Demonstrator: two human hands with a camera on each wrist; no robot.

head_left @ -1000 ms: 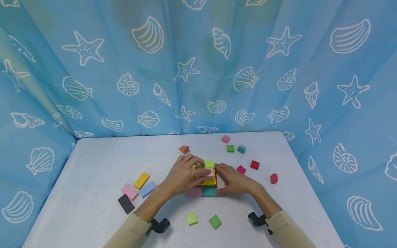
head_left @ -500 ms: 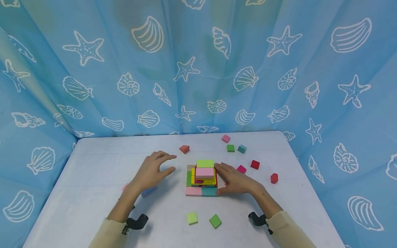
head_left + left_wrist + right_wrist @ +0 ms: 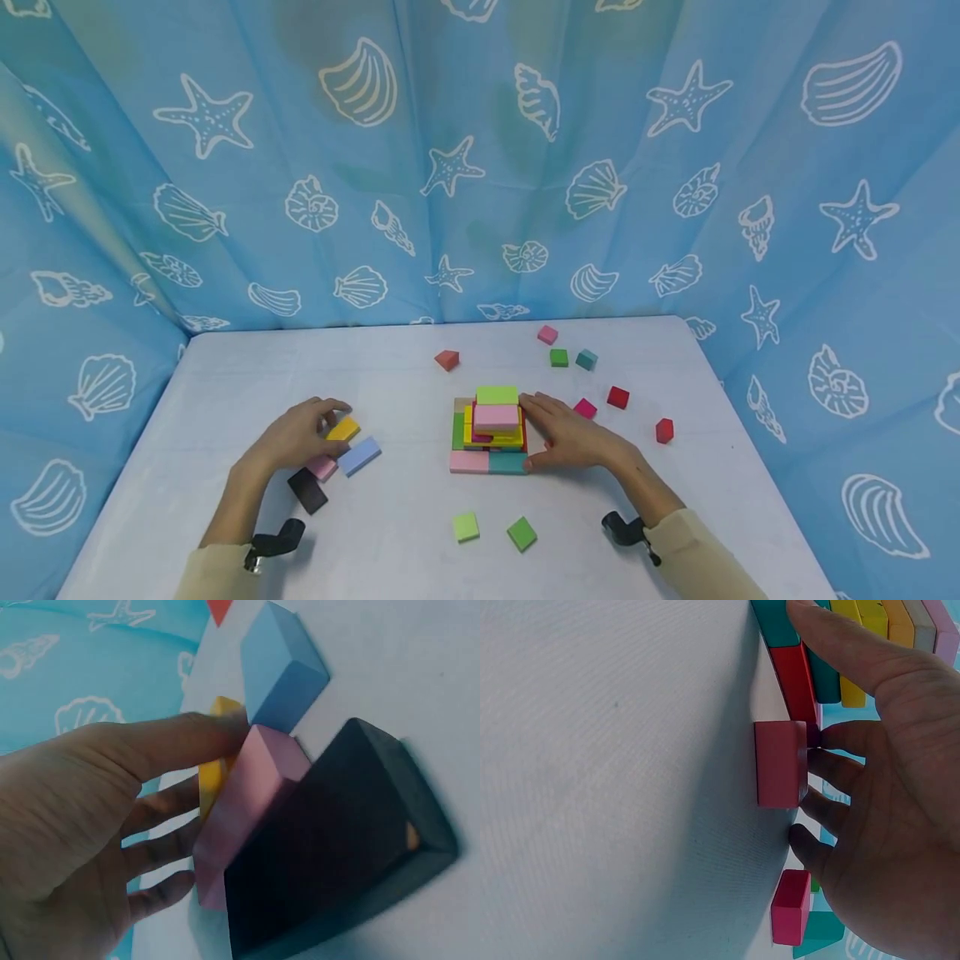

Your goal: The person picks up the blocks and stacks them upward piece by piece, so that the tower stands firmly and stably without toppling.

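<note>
Left hand fingers loosely pinching yellow block, right hand fingers extended flat against block stack

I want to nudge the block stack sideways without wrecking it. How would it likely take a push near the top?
The stack would probably shed its upper layers rather than slide whole: the blocks look loosely laid, each layer narrower than the one below. The pink block on top seems light and smooth, so it would likely skid first. The right hand rests against the side, which may steady it.
</note>
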